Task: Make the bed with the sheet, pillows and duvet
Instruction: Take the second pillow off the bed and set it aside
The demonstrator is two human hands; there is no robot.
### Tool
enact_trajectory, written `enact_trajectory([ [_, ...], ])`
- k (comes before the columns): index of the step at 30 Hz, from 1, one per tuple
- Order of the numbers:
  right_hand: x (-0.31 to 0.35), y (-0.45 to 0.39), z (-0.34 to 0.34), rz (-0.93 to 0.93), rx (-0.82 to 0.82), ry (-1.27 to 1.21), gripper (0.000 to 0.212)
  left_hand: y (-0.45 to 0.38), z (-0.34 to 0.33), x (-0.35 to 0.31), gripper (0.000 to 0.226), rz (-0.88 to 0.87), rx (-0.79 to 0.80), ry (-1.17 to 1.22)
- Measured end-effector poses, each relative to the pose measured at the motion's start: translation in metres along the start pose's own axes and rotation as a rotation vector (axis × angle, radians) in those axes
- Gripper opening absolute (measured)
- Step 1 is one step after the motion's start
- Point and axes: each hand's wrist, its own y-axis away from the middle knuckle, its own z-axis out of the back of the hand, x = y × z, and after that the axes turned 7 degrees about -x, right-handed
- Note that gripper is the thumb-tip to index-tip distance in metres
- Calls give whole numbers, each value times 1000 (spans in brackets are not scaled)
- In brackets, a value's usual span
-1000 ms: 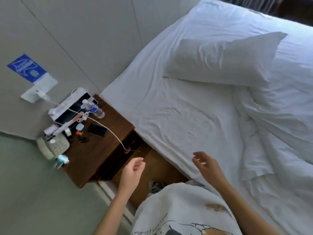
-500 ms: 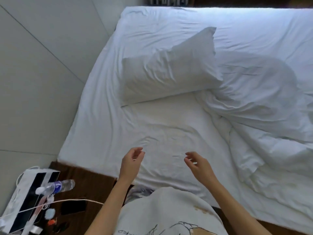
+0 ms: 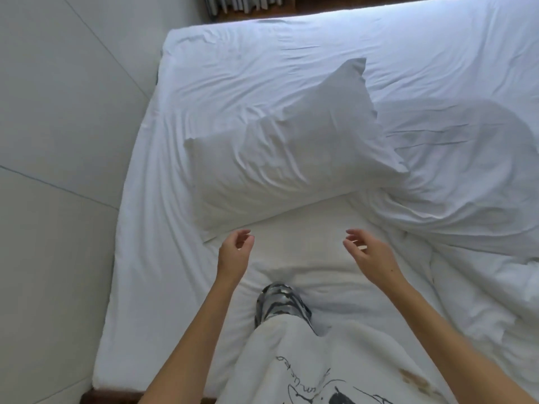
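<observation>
Fingers [image 3: 243, 234] loosely curled, both hands empty — left hand [image 3: 234, 252], right hand [image 3: 369, 255], pillow [image 3: 288, 158] beyond, duvet [image 3: 466, 199] cut off.

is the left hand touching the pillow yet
Apart. In the head view the left hand hangs with loosely curled fingers just short of the pillow, and a strip of sheet shows between fingertips and pillow edge.

Duvet [image 3: 472, 199] runs off right edge; full extent unseen. Pillow [image 3: 285, 158] covers sheet [image 3: 233, 83] beneath it. Shirt [image 3: 320, 360] hides near mattress edge. Both forearms cut by bottom edge. Dark objects [image 3: 248, 4] along top edge too cropped to identify.
</observation>
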Motion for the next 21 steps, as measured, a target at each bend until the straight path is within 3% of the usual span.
enact_trajectory([
  [4, 14, -93, -40, -51, -31, 155, 42, -110, -14, -3, 22, 5, 28, -78],
  [9, 25, -223, -80, -72, -201, 262, 73, -258, -35, -2, 39, -55, -156, -218],
  [13, 16, -307, -81, -162, -508, 409, 105, -345, -38, 32, 80, 174, -262, -392],
  [16, 0, -343, -71, -278, -538, 413, 122, -383, -35, 65, 104, 323, -178, -410],
  [19, -12, -360, -71, -350, -481, 406, 126, -405, -35, 86, 113, 382, -136, -406],
  [21, -12, -366, -78, -407, -495, 345, 110, -408, -46, 86, 105, 373, -141, -375],
])
